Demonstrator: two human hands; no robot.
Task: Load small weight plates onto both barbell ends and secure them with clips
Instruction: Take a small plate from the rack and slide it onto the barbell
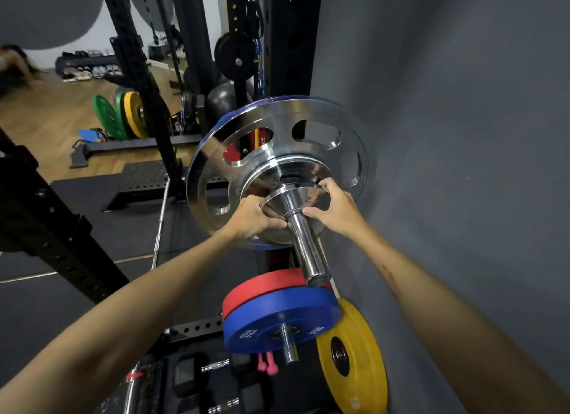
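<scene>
The chrome barbell sleeve [305, 253] points toward me at centre. On it sit a large chrome plate with cut-outs [216, 148] and a medium chrome plate [265, 173] in front of it. A small chrome plate [311, 199] is threaded on the sleeve, a little short of the medium plate. My left hand [253, 217] grips its left rim and my right hand [333, 210] grips its right rim. A blue plate edge [220, 122] shows behind the large chrome plate. No clip is visible.
Below the sleeve, red [265, 285] and blue [277, 318] bumper plates hang on a storage peg, and a yellow plate [354, 361] leans on the grey wall [447, 136] close on the right. Black rack uprights [138, 74] stand left. Green and yellow plates [123, 114] rest farther back.
</scene>
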